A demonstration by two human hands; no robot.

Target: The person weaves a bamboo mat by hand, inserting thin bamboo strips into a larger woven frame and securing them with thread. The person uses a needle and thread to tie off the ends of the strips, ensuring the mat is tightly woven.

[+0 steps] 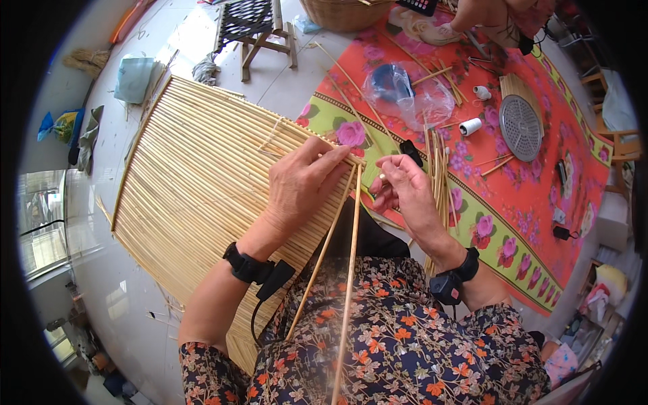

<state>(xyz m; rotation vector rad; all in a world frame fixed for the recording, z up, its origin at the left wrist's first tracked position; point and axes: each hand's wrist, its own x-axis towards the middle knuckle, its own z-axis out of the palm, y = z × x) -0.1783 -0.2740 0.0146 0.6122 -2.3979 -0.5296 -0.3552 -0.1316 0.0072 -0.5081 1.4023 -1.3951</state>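
Note:
A large mat of pale straw-coloured reeds [196,155], laid side by side and bound along its edges, slopes across my lap and to the left. My left hand [297,179] is closed over its right-hand corner, thumb and fingers pinching the edge. Two loose reeds [351,250] run from that corner down across my floral shirt. Just right of the corner, my right hand [408,192] is raised with its fingers curled together. A small pale tip shows between those fingers, but what it belongs to is hidden.
On a red floral cloth [432,158] lie a bundle of reeds [440,189], a white thread spool [470,126], a round grey perforated disc [520,127] and clear plastic bags [428,101]. A folding stool [253,34] and wicker basket [344,12] stand beyond. Another person's hand [480,13] shows at top right.

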